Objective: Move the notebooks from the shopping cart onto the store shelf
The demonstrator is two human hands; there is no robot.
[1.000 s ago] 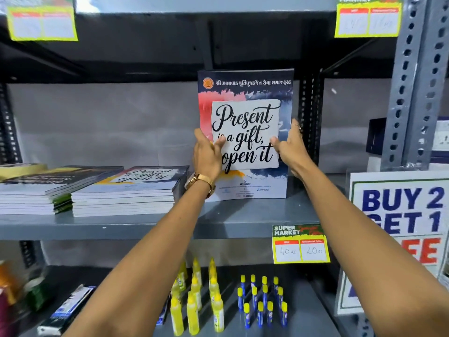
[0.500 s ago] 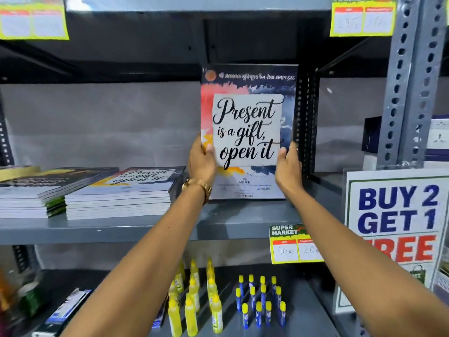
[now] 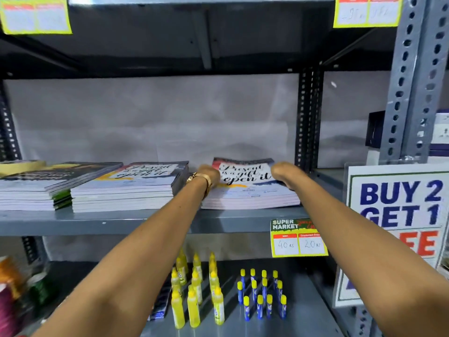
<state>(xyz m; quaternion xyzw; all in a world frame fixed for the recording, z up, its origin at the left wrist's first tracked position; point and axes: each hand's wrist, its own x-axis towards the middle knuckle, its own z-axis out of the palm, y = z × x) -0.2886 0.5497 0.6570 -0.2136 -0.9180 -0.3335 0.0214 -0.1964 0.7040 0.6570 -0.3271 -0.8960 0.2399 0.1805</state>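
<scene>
Head view: notebook pile (image 3: 250, 190) flat on shelf (image 3: 121, 221), right of two earlier stacks (image 3: 126, 188). Left hand (image 3: 206, 175), right hand (image 3: 283, 173) on its cover; fingers hidden, grip unclear. Cart unseen; remaining count unknown.

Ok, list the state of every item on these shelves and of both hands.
Right stack of notebooks: flat on the shelf, both hands on it.
Middle stack: flat, untouched.
Left stack: flat, untouched.
Left hand: on the cover.
Right hand: on the cover.
Glue bottles: upright.
</scene>
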